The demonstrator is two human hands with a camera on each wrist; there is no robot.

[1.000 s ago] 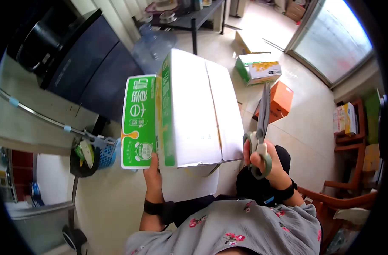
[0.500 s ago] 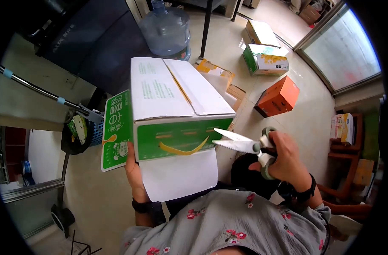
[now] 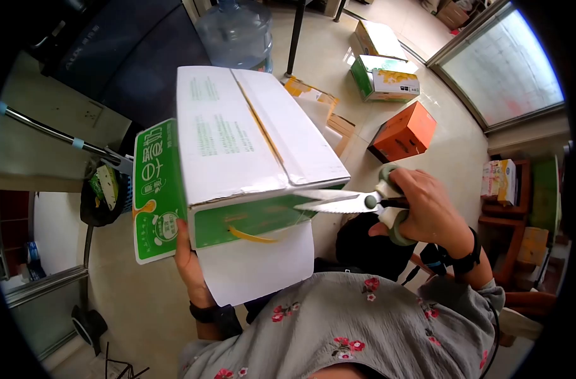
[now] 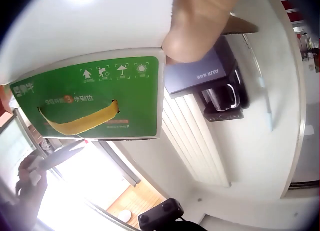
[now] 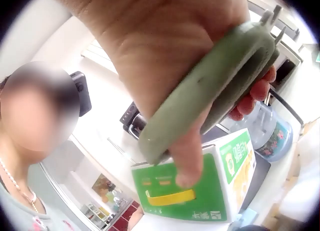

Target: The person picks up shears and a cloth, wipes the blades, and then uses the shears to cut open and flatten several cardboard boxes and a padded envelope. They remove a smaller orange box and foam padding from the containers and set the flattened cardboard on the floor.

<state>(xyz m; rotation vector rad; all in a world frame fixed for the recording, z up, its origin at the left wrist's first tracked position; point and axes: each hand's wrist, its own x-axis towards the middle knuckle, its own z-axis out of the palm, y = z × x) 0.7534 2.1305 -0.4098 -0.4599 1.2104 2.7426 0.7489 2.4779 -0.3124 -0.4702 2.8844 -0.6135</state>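
Observation:
A white cardboard box (image 3: pixel 256 126) with green printed sides is held tilted over the lap, its taped seam facing up. On its near green end is a yellow strap handle (image 4: pixel 85 122). My left hand (image 3: pixel 192 271) grips the box at its near left corner, the thumb lying along the green side; the other fingers are hidden. In my right hand (image 3: pixel 427 208) I hold scissors (image 3: pixel 371 201) with grey-green handles and a serrated blade. Their blades are parted and point left, overlapping the near top edge of the box in the head view. A white flap (image 3: pixel 259 265) hangs below.
An orange box (image 3: pixel 404 132) and two white-and-green cartons, the nearer one (image 3: pixel 389 82), stand on the floor beyond. A large water bottle (image 3: pixel 234 38) and flattened cardboard (image 3: pixel 319 107) lie behind the box. Wooden furniture (image 3: pixel 515 208) is on the right, a bin (image 3: pixel 101 202) on the left.
The box has been turned so its strap end faces the body. The scissors have swung from pointing upward to pointing left, opened, and moved in to the box's near edge.

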